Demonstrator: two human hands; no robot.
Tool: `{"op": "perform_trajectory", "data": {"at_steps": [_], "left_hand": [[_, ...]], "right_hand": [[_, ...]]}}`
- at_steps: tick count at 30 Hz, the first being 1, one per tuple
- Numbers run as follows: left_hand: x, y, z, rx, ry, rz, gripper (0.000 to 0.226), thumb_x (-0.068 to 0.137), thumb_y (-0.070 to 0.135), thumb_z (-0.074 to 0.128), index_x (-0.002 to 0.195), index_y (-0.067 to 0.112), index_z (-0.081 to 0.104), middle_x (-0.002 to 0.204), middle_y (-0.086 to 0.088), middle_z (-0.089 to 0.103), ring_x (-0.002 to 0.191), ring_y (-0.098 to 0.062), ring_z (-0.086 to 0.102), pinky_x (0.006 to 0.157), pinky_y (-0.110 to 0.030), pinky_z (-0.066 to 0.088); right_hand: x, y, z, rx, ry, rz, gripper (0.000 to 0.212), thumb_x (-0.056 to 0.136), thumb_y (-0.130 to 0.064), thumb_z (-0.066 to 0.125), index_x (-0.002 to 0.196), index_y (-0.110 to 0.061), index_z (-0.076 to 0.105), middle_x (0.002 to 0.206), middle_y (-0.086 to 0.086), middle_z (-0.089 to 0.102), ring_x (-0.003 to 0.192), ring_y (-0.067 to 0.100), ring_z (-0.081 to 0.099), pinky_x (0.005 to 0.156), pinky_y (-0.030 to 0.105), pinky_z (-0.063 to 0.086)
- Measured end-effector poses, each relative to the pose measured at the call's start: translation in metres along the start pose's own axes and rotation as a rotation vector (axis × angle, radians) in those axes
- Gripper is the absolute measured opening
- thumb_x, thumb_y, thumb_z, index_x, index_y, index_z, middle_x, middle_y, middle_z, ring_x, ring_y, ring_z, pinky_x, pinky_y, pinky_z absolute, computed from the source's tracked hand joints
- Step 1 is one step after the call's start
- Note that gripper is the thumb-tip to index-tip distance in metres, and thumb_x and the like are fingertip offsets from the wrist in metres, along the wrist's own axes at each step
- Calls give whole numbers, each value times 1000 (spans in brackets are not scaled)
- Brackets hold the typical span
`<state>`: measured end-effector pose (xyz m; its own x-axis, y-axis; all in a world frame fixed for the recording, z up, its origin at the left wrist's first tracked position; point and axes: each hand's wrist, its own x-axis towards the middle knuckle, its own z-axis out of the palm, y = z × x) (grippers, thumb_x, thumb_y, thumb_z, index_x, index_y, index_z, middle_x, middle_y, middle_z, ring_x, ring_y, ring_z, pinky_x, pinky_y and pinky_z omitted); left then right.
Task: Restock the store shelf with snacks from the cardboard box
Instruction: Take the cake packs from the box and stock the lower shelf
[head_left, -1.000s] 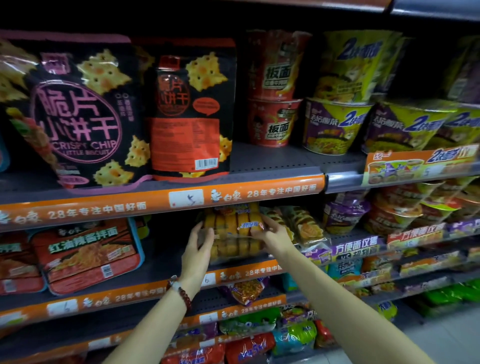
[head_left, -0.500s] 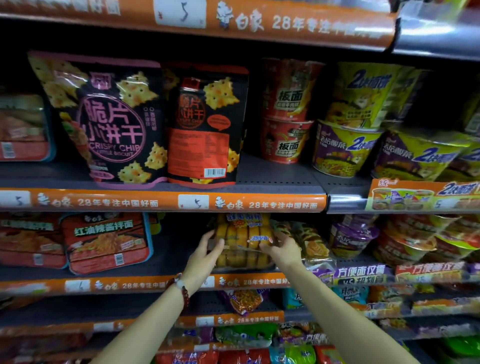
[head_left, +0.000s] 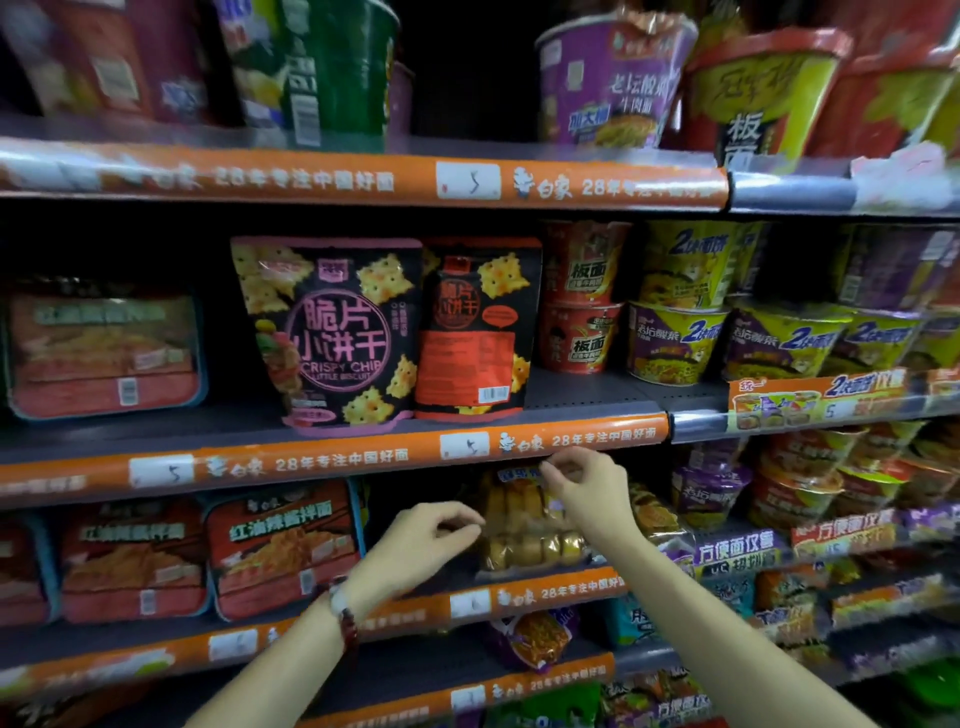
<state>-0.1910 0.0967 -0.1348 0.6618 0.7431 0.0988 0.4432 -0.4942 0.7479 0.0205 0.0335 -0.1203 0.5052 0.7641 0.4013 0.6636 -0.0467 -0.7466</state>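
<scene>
Snack pack (head_left: 524, 525), clear bag of yellow-brown rolls, standing upright on the third shelf (head_left: 540, 592) down, lower centre of frame, face out toward the aisle, likely so the label reads from the front. Sits in a dark gap between red noodle trays (head_left: 280, 551) at lower left and other bags (head_left: 654, 514) to its right; gap probably the slot being filled.

Left hand (head_left: 415, 545) at the pack's left edge, fingers curled loosely, thumb and forefinger close together; grip half closed, touching or just beside the wrapper, cannot tell which. Right hand (head_left: 587, 493) over the pack's top right corner, just under the orange price strip (head_left: 332, 460); fingertips pinched near the top seam, grip looks lightly on the wrapper, blur stops a firm call. One hand on each side looks like squaring and steadying the soft bag so it won't flop forward.

Cracker bags (head_left: 332, 332) upright on the shelf above, noodle cups (head_left: 675, 338) stacked to the right. Cardboard box not in view. Judgement: placement nearly finished for this pack.
</scene>
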Motion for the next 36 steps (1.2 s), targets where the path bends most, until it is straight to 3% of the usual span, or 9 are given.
{"op": "perform_trajectory", "data": {"at_steps": [4,6,9,12,19,22,28,31,36], "left_hand": [[-26,29,-79,-249,321,151,13,90,16,64,85,24,72,84,4,75,77,-8,70,79,-28,54],[-30,33,-120,-174,677,185,5,87,24,68,91,26,69,88,7,73,83,-7,67,78,-26,52],[-21,25,-166,-101,946,42,54,81,41,72,128,23,52,127,0,57,114,-17,55,94,-35,47],[-7,21,-180,-141,763,-128,97,73,46,77,150,22,22,152,-6,33,138,-28,36,108,-46,36],[2,3,-164,-159,635,-70,117,67,32,86,151,32,5,153,-2,33,138,-27,37,109,-46,35],[0,-2,-165,-65,620,-73,119,66,32,87,151,30,5,147,-5,42,130,-29,46,103,-44,42],[2,-8,-163,-27,652,-46,113,66,33,87,150,27,12,142,-4,49,127,-28,50,103,-42,43],[4,-11,-163,-37,651,-54,113,65,34,87,150,28,12,142,-5,49,127,-29,50,103,-43,43],[7,-15,-164,-30,657,-57,113,64,35,87,149,28,13,143,-4,48,127,-28,50,101,-42,43]], "right_hand": [[0,-50,-17,78,284,-146,26,90,-35,64,73,-16,66,66,-5,65,66,12,62,65,32,50],[11,-72,-21,151,266,-127,25,87,-38,67,95,-15,66,89,-5,67,83,12,63,74,28,49],[34,-94,-20,228,124,-22,61,83,-44,70,132,-15,50,126,-2,55,113,15,53,93,29,43],[52,-105,-8,314,55,41,85,77,-48,75,145,-17,35,141,4,49,129,22,47,106,41,41],[64,-100,17,366,10,93,100,73,-42,81,151,-19,23,150,3,40,139,26,38,111,44,37],[60,-94,19,326,-12,109,106,61,-57,82,146,-22,31,144,2,49,132,27,47,106,49,43],[61,-94,19,313,20,84,67,67,-41,85,120,-15,53,112,2,66,106,23,62,92,46,52],[62,-92,18,296,59,54,82,56,-57,82,120,-15,52,116,5,67,110,25,62,92,48,53],[65,-98,-7,323,187,-60,33,77,-27,80,98,-21,56,88,-4,66,84,13,63,78,33,52]]}}
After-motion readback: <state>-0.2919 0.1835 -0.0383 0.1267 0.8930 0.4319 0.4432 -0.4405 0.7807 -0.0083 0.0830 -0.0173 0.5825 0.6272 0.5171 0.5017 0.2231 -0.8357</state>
